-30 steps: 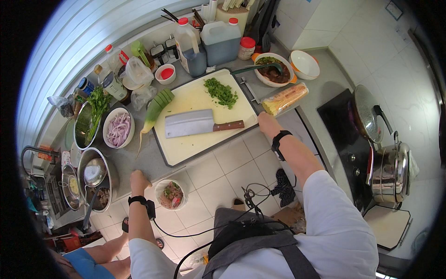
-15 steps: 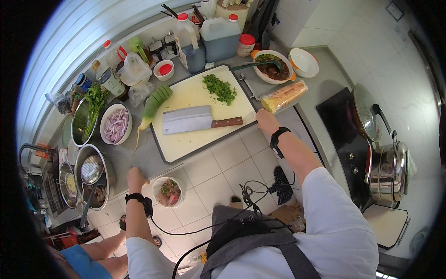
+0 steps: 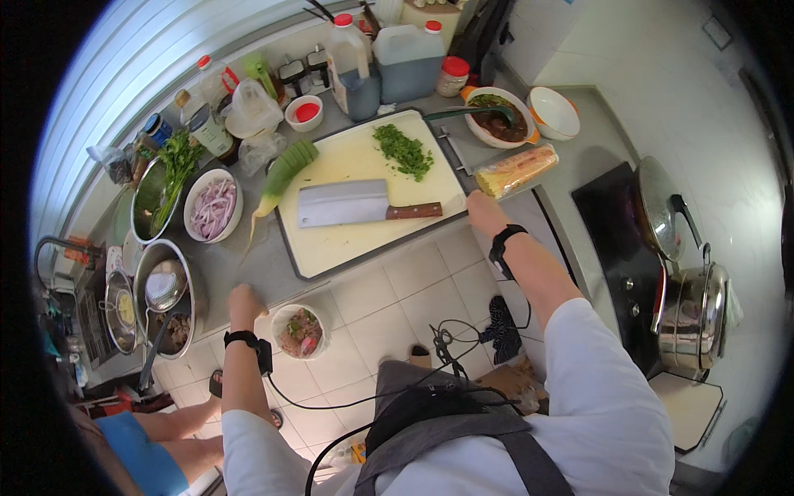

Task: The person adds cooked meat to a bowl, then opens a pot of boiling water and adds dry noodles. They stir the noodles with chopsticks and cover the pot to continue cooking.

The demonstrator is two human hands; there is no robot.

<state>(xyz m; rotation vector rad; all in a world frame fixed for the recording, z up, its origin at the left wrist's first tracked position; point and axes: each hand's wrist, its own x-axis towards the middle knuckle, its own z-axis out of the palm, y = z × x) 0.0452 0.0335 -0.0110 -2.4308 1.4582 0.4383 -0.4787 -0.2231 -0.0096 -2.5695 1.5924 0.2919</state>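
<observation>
My left hand (image 3: 246, 304) rests as a closed fist on the counter's front edge, below a white bowl of sliced purple onion (image 3: 213, 210). Curled closed too, my right hand (image 3: 486, 213) leans by the right corner of a cutting board (image 3: 331, 250), close to a clear-wrapped yellow roll (image 3: 516, 170). Neither fist shows anything in it. A cleaver (image 3: 344, 203) with a wooden handle lies flat across the board, untouched. Chopped green herbs (image 3: 404, 152) are heaped behind it. A partly sliced green radish (image 3: 283, 177) overlaps the board's left edge.
Metal bowls (image 3: 192, 273) and a strainer crowd the left. Jugs (image 3: 408, 63) stand at the back. A bowl of brown sauce (image 3: 499, 124) is back right, near the stove (image 3: 616, 248). A waste bin (image 3: 299, 332) stands below the counter; another person's legs (image 3: 178, 422) show lower left.
The whole view has shifted slightly, so the counter things appear a little further right. Both fists stay at the counter edge, and nothing has been picked up or put down.
</observation>
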